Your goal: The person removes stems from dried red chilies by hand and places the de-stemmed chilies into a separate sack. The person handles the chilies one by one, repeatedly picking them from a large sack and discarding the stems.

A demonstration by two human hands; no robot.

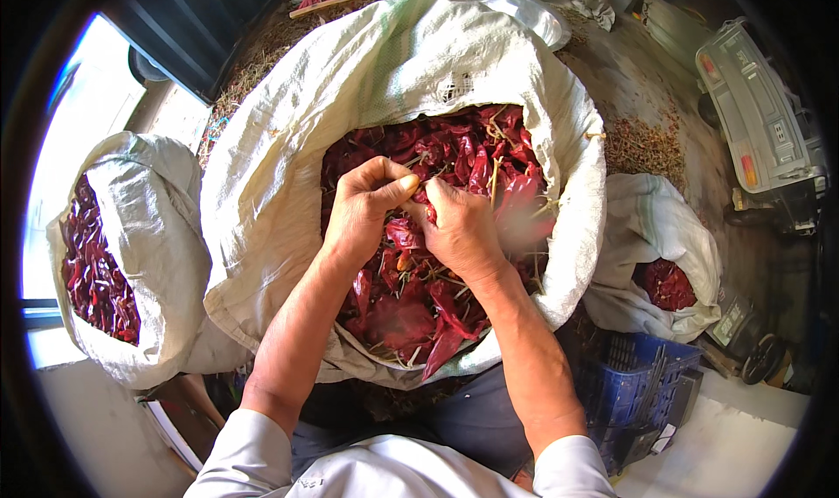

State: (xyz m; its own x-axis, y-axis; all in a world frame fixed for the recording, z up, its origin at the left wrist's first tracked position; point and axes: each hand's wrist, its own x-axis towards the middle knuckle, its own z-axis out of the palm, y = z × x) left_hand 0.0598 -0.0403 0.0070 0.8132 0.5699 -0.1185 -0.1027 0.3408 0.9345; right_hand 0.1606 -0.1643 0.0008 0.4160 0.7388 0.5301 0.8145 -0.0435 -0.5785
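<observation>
Both my hands meet over the mouth of a large white woven sack (288, 124) filled with dried red chilli peppers (400, 314). Thumb and forefinger of my left hand (370, 196) are pinched together, close against the fingertips of my right hand (459, 222). A dried red chilli pepper (430, 213) shows at the curled fingers of the right hand, mostly covered by both hands. Its stem end is too small and hidden to make out. Pale dry stems (495, 180) lie among the peppers around my hands.
Smaller sacks of red peppers stand to the left (154, 235) and right (662, 235). A blue plastic crate (629, 393) is at lower right. Behind the big sack lies a metal basin (547, 19). Dry plant debris (642, 147) and a grey wheeled thing (754, 104) are at right.
</observation>
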